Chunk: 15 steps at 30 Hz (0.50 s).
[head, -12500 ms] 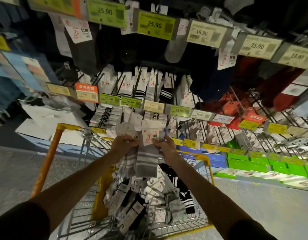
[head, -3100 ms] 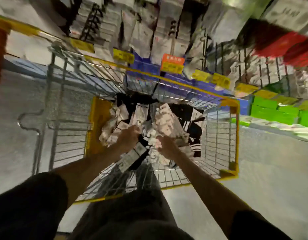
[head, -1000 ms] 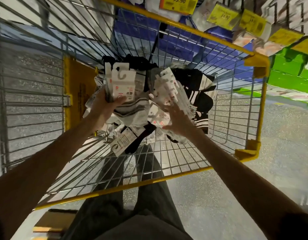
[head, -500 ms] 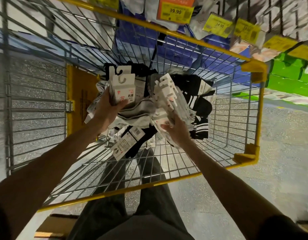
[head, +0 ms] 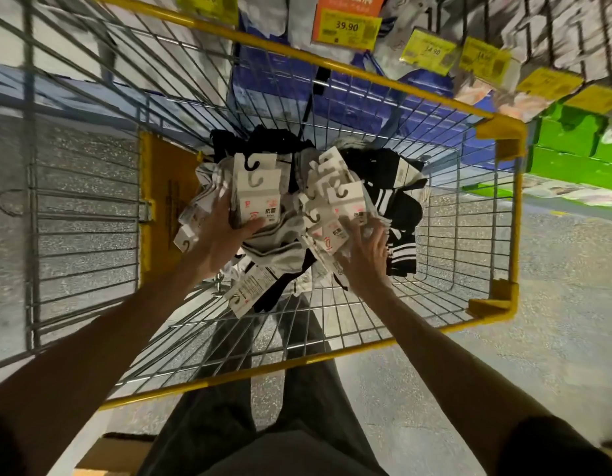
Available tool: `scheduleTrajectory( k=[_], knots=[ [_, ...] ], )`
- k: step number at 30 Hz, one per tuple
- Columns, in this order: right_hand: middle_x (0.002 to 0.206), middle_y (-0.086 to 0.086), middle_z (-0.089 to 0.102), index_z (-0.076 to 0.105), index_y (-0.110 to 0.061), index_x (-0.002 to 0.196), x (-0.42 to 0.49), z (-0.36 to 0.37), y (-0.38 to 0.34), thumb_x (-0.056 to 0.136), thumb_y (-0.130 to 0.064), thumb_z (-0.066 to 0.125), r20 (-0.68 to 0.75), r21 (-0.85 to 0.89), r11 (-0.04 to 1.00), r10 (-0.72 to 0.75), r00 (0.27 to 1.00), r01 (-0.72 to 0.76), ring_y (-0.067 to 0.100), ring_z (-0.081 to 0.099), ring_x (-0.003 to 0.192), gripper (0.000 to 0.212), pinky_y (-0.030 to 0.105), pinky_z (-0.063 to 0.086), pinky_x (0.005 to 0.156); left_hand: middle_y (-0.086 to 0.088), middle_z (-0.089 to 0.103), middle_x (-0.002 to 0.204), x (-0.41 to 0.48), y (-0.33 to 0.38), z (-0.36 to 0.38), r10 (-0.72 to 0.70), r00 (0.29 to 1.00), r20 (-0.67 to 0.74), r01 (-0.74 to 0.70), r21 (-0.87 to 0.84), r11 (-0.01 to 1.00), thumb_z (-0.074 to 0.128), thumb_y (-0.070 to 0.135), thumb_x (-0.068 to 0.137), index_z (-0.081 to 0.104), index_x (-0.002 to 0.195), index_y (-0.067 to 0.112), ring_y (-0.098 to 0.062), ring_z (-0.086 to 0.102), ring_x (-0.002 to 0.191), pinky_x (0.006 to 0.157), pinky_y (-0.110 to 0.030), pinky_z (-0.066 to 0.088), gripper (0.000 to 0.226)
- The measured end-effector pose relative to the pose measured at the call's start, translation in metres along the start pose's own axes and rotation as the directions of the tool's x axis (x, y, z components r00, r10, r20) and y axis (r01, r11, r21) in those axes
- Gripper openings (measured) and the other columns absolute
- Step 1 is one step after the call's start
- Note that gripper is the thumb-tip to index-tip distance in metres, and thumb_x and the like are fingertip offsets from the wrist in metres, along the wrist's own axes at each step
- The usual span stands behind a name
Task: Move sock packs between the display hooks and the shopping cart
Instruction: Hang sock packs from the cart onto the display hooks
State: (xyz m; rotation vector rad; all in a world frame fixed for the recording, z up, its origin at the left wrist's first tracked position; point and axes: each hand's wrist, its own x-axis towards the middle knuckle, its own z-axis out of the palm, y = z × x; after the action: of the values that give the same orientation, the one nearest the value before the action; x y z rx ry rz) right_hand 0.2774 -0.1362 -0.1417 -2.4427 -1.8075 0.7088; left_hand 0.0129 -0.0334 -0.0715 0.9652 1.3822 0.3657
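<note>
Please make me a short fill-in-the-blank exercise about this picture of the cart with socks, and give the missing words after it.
1. The left hand grips a sock pack inside the shopping cart, whose rim is ____.
2. The orange price tag above the cart reads ____.
3. The boxes to the right of the cart are ____.

Missing words: yellow; 39.90; green.

orange price tag [head: 346, 26] reads 39.90; yellow price tag [head: 429, 55] reads 14.90; sock pack header card [head: 259, 201] shows 抗菌.
</note>
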Motion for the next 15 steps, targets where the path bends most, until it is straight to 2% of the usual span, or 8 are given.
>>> scheduleTrajectory(
  k=[3,6,8,10,11,13,15],
  knots=[
    [0.140,0.021,0.033,0.047,-0.016,0.132,-0.001,0.001,-0.006,0.071,-0.031,0.083,-0.019,-0.067,0.995,0.072,0.997,-0.073,0.035,0.035,0.129,0.072,0.051,0.042,0.102,0.000,0.059,0.138,-0.003,-0.001,0.001,0.024,1.000,0.016,-0.024,-0.008,1.000,0.074,0.011,0.085,0.038,0.146,0.023,-0.015,0.056,0.127,0.106,-0.044,0.046,0.072],
    [0.131,0.021,0.042,0.046,-0.010,0.123,-0.003,-0.002,-0.011,0.069,-0.029,0.085,-0.087,-0.103,0.993,0.047,0.995,-0.056,0.034,0.043,0.119,0.069,0.049,0.047,0.097,-0.002,0.059,0.137,-0.007,0.004,0.001,0.008,1.000,0.026,-0.006,-0.063,0.998,0.070,0.003,0.086,0.037,0.146,0.017,-0.013,0.057,0.123,0.105,-0.041,0.048,0.070],
    [0.128,0.018,0.041,0.052,-0.010,0.116,-0.005,-0.007,-0.014,0.075,-0.026,0.079,-0.091,-0.032,0.998,0.045,0.995,-0.048,0.032,0.041,0.118,0.051,0.047,0.048,0.093,-0.002,0.058,0.136,-0.013,0.010,-0.001,0.022,1.000,0.009,-0.021,-0.081,0.996,0.069,0.001,0.086,0.037,0.144,0.014,-0.014,0.057,0.122,0.101,-0.037,0.051,0.068],
    [0.116,0.011,0.051,0.055,-0.009,0.104,-0.007,-0.023,-0.020,0.086,-0.025,0.069,-0.069,0.222,0.970,0.115,0.991,-0.097,0.026,0.051,0.108,0.028,0.036,0.051,0.080,0.001,0.056,0.133,-0.020,0.024,-0.005,0.048,0.999,-0.016,-0.049,-0.077,0.996,0.068,-0.001,0.087,0.033,0.146,0.015,-0.013,0.054,0.121,0.092,-0.023,0.055,0.070],
    [0.106,0.007,0.057,0.056,-0.010,0.102,-0.008,-0.038,-0.025,0.091,-0.024,0.065,-0.047,0.376,0.918,0.157,0.987,-0.128,0.020,0.059,0.097,0.020,0.031,0.051,0.070,0.001,0.054,0.133,-0.024,0.032,-0.008,0.078,0.997,-0.019,-0.079,-0.078,0.994,0.067,-0.003,0.087,0.028,0.149,0.018,-0.013,0.053,0.122,0.088,-0.020,0.055,0.076],
    [0.095,-0.002,0.066,0.059,-0.011,0.105,-0.012,-0.076,-0.042,0.091,-0.025,0.066,0.001,0.646,0.749,0.191,0.982,-0.147,0.006,0.066,0.082,0.021,0.023,0.054,0.061,-0.001,0.049,0.142,-0.032,0.052,-0.016,0.143,0.989,-0.020,-0.144,-0.091,0.985,0.067,-0.005,0.086,0.016,0.154,0.027,-0.016,0.051,0.127,0.084,-0.023,0.057,0.090],
    [0.097,-0.005,0.070,0.061,-0.013,0.111,-0.014,-0.118,-0.060,0.086,-0.027,0.068,-0.005,0.746,0.657,0.160,0.987,-0.103,0.005,0.068,0.084,0.030,0.024,0.058,0.065,0.000,0.043,0.149,-0.042,0.078,-0.024,0.234,0.972,-0.028,-0.236,-0.088,0.968,0.068,-0.008,0.084,0.010,0.156,0.032,-0.020,0.049,0.133,0.087,-0.028,0.057,0.101]
  ],
)
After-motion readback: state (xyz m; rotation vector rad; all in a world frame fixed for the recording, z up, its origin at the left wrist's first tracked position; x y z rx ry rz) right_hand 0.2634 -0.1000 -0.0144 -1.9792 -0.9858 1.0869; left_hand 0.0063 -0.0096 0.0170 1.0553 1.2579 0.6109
